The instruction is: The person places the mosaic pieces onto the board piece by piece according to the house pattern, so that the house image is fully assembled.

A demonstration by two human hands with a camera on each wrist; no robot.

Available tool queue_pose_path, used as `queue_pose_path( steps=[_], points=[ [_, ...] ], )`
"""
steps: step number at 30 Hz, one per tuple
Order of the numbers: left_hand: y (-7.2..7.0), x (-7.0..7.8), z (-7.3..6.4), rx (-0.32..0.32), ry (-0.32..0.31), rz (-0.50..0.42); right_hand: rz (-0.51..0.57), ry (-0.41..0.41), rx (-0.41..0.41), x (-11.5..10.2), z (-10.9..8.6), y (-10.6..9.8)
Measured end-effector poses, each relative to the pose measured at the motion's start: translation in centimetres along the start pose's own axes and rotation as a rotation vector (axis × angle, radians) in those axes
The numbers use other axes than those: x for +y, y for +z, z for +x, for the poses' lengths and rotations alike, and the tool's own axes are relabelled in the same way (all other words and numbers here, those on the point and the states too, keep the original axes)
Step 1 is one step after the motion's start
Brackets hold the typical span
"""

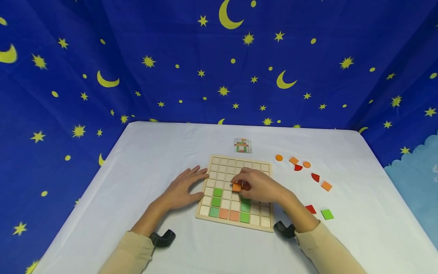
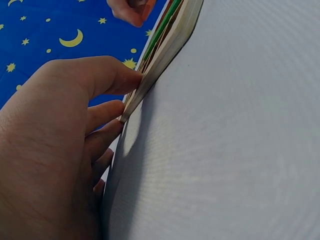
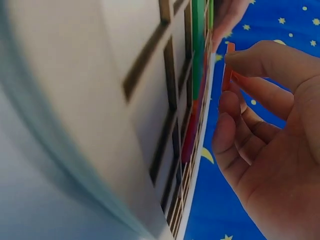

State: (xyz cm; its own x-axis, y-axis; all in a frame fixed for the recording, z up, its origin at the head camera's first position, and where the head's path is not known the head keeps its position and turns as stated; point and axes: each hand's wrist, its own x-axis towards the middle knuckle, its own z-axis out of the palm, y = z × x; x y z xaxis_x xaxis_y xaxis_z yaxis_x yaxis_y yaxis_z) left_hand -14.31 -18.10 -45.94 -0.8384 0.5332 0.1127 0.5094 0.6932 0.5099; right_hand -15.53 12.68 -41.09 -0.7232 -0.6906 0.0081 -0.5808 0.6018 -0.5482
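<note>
right hand [image 1: 254,185]: over the middle of the grid board [image 1: 236,227], thumb and fingers clamped on an orange square tile [image 1: 237,187].
orange square tile: held just above the grid, clear of the wood in the right wrist view.
left hand [image 1: 186,188]: at the board's left edge, fingers apart, thumb and tips touching the wooden rim.
board: on the white-covered surface [image 1: 164,148]; its near row carries green tiles [image 1: 214,212] at either end of two pale orange tiles [image 1: 224,214], with more green running away from both ends, the right column partly hidden by the hand.
picture card [image 1: 242,145]: just beyond the board's far edge, a coloured pattern on a grid.
loose pieces, right: two orange discs [image 1: 279,157], two orange squares [image 1: 326,185], three red quarter-rounds [image 1: 315,177] and a green square [image 1: 327,214], the last near the right forearm.
sleeves [image 1: 330,247]: beige, a black wrist device [image 1: 163,239] beside each.
backdrop [image 1: 188,45]: deep blue cloth, yellow moons and stars.
</note>
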Motion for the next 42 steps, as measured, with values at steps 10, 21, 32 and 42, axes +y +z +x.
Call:
queue_pose_path(
  steps=[10,21,32,42],
  points=[
    [0.1,-0.2,-0.2,0.004,-0.003,0.009,-0.040,-0.007,-0.022,-0.2,1.1,-0.2],
    [0.1,-0.2,0.1,0.008,0.013,0.007,-0.055,-0.005,-0.062,0.2,2.7,0.3],
    [0.0,0.0,0.0,-0.001,-0.004,-0.001,-0.011,-0.015,-0.054,0.2,3.2,0.9],
    [-0.1,0.0,-0.1,0.000,-0.005,0.003,-0.013,-0.016,-0.028,0.2,3.0,1.2]
  ],
)
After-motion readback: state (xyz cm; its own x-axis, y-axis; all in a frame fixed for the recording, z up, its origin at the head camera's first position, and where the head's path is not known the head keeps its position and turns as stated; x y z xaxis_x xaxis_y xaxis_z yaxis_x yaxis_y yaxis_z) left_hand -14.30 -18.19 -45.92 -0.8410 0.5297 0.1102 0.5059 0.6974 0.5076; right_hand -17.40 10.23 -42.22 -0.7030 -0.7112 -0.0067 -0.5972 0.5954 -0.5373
